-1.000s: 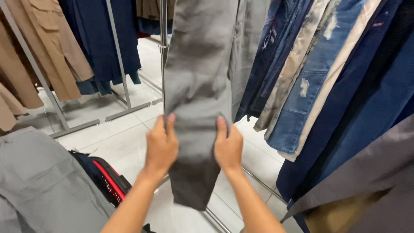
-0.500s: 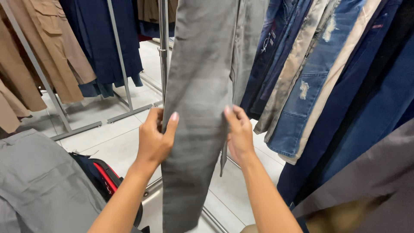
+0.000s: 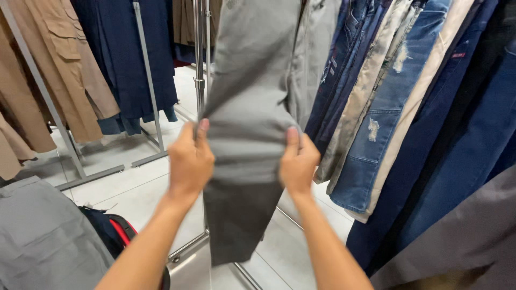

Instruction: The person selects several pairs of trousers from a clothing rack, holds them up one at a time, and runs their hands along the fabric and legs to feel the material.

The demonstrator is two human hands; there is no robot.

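A pair of grey trousers [image 3: 252, 134] is hung from a chrome clothes rack [image 3: 200, 70] at the middle of the view, its leg held out toward the camera and its hem left hanging near the floor. The left edge of the leg is gripped by the left hand [image 3: 189, 161], with the thumb laid along the front of the cloth and the other fingers curled behind it. The right edge is gripped by the right hand [image 3: 298, 164] in the same way, thumb on the front, fingers closed on the fabric from behind. The cloth is drawn flat between the two hands.

A small red label [image 3: 458, 55] is seen on a dark garment at the upper right; its markings are too small to be made out. No other tags or signs can be told.

To the right, a row of blue jeans [image 3: 387, 129] is hung, one pair torn at the thigh, with a pale beige pair [image 3: 357, 102] between them. To the left, tan cargo trousers [image 3: 64, 59] and navy trousers [image 3: 123, 59] are hung on a second rack [image 3: 146, 86]. A grey garment [image 3: 43, 247] is seen at the lower left, and just beside it a dark bag with red trim [image 3: 115, 233] is set on the pale tiled floor [image 3: 134, 182].
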